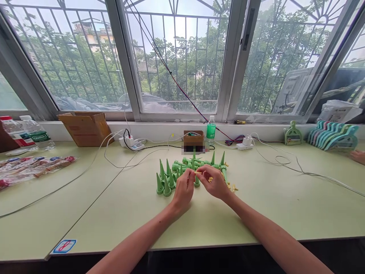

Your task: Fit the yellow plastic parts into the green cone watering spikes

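Note:
My left hand [184, 187] and my right hand [213, 181] meet over the table, fingertips pinched close together. A small yellowish piece [197, 172] shows at the right fingertips. What the left fingers hold is hidden. Just beyond and below the fingers is a green spike with a round base [197, 182], partly covered by the hands. Several green cone-shaped spikes [167, 186] stand upright on their bases left of my left hand. More green spikes [182, 164] lie in a heap behind the hands. Small yellow pieces [234, 188] are scattered beside my right wrist.
A small brown box [193, 139] and a green-labelled bottle [211, 128] stand behind the heap. Power strips [131, 143] and cables line the window sill. Left are a cardboard box [85, 129] and wrapped goods [34, 169]; right are pastel plastic items [332, 135] and another person's hand [358, 156].

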The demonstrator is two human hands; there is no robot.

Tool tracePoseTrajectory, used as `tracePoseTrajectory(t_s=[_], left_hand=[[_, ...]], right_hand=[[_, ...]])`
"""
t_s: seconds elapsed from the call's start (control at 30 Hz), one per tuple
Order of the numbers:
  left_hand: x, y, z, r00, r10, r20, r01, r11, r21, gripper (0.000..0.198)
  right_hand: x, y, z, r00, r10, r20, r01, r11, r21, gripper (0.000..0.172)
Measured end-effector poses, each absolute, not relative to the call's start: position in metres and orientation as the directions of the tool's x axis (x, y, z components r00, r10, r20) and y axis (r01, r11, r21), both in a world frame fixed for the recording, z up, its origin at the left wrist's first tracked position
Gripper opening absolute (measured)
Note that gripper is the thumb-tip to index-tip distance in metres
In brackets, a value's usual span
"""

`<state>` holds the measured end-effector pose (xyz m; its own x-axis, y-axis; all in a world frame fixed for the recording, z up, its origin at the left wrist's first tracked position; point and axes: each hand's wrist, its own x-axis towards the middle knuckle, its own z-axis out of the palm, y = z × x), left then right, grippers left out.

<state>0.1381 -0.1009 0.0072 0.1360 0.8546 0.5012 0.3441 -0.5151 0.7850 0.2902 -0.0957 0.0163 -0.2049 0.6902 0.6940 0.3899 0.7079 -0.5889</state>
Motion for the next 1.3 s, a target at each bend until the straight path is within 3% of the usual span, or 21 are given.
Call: tracePoseTrajectory(t_s=[0.5, 0.83, 1.1, 1.3], left_hand=[[0.137, -0.100, 0.006, 0.143, 0.850, 0.507, 0.339, -0.523, 0.782, 0.033], [0.138, -0.099, 0.004, 0.063, 0.801, 0.595, 0.378, -0.571, 0.729, 0.021], [0.137, -0.097, 0.000, 0.136, 0.863, 0.486, 0.415, -0.495, 0.763, 0.037], [0.137, -0.093, -0.008, 0.223, 0.860, 0.459, 0.490, -0.506, 0.710, 0.031]], right_hand=[[0.289, -0.091, 0.015, -0.233, 0.725, 0.648, 0.415, 0.677, -0.608, 0.026], [0.292, -0.086, 0.014, -0.049, 0.786, 0.616, 0.365, 0.588, -0.722, 0.027], [0.292, -0.084, 0.013, -0.009, 0.778, 0.629, 0.363, 0.588, -0.723, 0.026], [0.292, -0.082, 0.010, -0.010, 0.767, 0.641, 0.385, 0.595, -0.705, 0.025]])
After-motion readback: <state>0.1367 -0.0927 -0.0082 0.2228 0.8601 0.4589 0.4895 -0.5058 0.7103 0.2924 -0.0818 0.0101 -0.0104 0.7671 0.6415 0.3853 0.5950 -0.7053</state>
